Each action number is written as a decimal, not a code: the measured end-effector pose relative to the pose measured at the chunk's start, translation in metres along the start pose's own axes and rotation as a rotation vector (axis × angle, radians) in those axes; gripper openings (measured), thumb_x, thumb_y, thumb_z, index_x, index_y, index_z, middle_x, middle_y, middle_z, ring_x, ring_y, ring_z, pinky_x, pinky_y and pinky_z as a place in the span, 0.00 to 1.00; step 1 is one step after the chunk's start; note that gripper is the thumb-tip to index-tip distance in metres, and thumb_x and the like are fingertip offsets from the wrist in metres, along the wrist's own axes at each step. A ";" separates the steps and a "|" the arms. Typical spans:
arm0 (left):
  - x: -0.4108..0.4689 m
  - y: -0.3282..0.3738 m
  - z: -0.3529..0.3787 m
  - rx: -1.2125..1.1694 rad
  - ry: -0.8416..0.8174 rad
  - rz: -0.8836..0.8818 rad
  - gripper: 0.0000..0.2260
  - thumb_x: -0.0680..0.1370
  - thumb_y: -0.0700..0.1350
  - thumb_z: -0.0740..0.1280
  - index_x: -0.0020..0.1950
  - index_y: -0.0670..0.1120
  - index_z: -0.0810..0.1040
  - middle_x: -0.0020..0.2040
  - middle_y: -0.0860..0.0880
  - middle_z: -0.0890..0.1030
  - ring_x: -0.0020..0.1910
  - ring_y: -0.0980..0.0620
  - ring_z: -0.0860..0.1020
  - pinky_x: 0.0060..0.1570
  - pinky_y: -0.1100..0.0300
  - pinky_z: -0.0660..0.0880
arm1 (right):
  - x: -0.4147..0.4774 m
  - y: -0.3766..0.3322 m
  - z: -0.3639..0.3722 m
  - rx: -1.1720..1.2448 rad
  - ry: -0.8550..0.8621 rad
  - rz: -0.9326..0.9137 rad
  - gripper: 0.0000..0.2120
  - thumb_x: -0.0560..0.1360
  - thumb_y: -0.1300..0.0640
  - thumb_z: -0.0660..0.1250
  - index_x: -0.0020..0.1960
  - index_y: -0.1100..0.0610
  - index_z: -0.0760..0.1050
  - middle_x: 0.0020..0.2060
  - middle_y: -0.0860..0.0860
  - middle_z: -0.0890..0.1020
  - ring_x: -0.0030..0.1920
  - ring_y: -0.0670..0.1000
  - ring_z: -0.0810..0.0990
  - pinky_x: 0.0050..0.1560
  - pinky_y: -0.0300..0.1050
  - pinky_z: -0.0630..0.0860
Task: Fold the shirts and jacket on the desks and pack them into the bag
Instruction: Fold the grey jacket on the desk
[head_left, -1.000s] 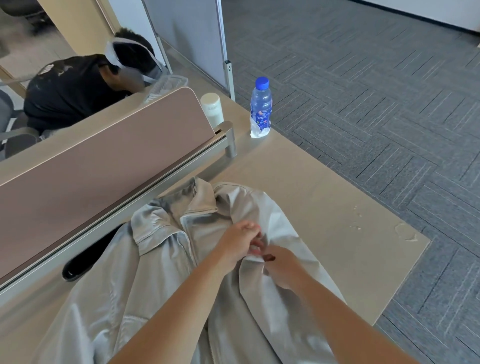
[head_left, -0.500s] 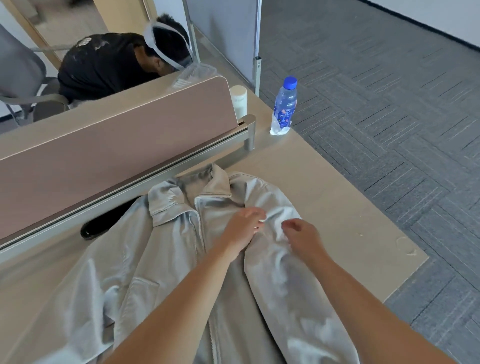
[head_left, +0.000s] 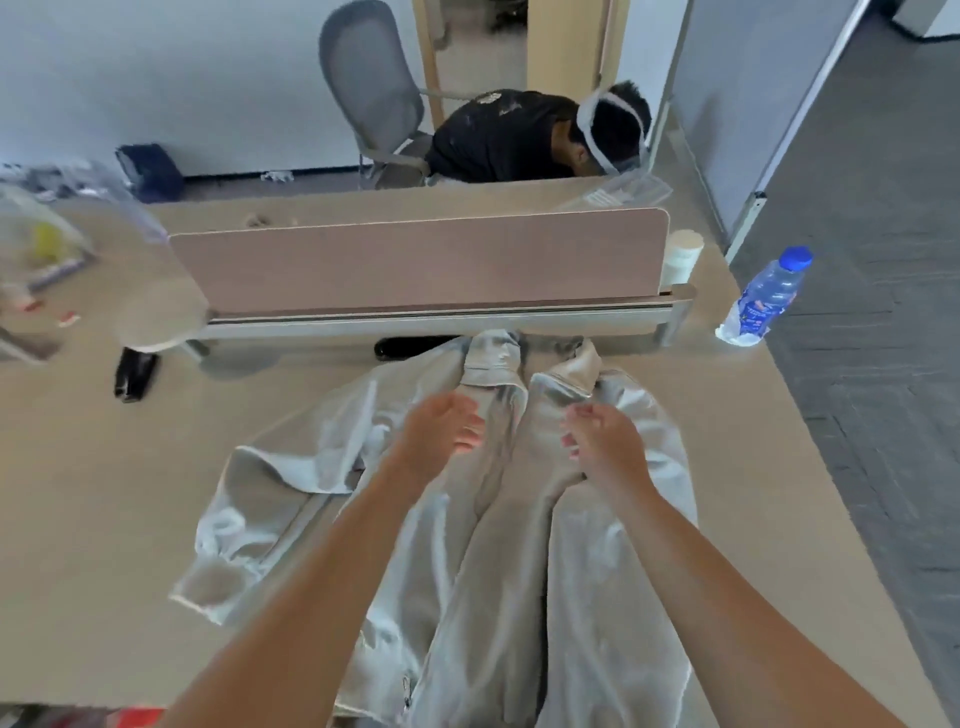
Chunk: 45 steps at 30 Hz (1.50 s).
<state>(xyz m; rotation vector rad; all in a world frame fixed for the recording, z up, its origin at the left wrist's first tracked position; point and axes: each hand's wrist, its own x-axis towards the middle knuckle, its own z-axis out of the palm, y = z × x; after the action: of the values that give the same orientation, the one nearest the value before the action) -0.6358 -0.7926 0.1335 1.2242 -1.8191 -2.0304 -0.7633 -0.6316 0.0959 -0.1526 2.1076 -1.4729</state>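
Note:
A light grey jacket (head_left: 519, 545) lies front up on the beige desk (head_left: 130, 493), its collar (head_left: 493, 358) toward the divider and its front partly parted. The left sleeve (head_left: 244, 525) is spread out to the left. My left hand (head_left: 441, 431) hovers over the left chest panel with loosely curled fingers. My right hand (head_left: 602, 441) is over the right chest panel, fingers bent, fingertips showing. Neither hand visibly grips fabric; the frame is blurred. No bag or shirts can be made out.
A brown divider (head_left: 415, 260) runs across the desk's back. A water bottle (head_left: 763, 296) and a white cup (head_left: 683, 254) stand at the right end. A black object (head_left: 132, 374) lies at left, clutter (head_left: 41, 244) beyond. A person (head_left: 519, 135) sits behind.
My hands were pinching together at the jacket's front, then let go and have moved apart onto either chest panel. The view has swung left, showing more of the desk.

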 end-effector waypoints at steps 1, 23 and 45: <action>-0.010 -0.006 -0.015 0.000 0.059 -0.002 0.07 0.83 0.36 0.59 0.50 0.38 0.77 0.41 0.41 0.81 0.35 0.47 0.79 0.41 0.57 0.77 | -0.002 -0.005 0.009 -0.007 -0.040 -0.005 0.03 0.77 0.58 0.66 0.47 0.53 0.79 0.37 0.51 0.84 0.35 0.49 0.81 0.41 0.48 0.78; 0.024 -0.108 -0.328 -0.112 0.505 -0.117 0.06 0.81 0.37 0.63 0.46 0.45 0.77 0.45 0.42 0.80 0.39 0.44 0.81 0.39 0.57 0.79 | 0.021 -0.033 0.340 -0.427 -0.388 -0.099 0.06 0.77 0.59 0.63 0.44 0.53 0.77 0.40 0.54 0.84 0.39 0.53 0.84 0.43 0.50 0.78; 0.107 -0.156 -0.361 0.203 0.444 -0.283 0.10 0.76 0.37 0.66 0.35 0.46 0.74 0.32 0.44 0.84 0.38 0.43 0.85 0.44 0.48 0.82 | 0.103 -0.009 0.461 -1.299 -0.574 -0.279 0.11 0.76 0.64 0.59 0.53 0.58 0.78 0.54 0.59 0.81 0.50 0.60 0.79 0.48 0.47 0.76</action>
<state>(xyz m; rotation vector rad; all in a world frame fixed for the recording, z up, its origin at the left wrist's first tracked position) -0.4113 -1.0920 -0.0286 1.9045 -1.7348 -1.5367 -0.6204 -1.0592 -0.0455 -1.1961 2.2022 0.0910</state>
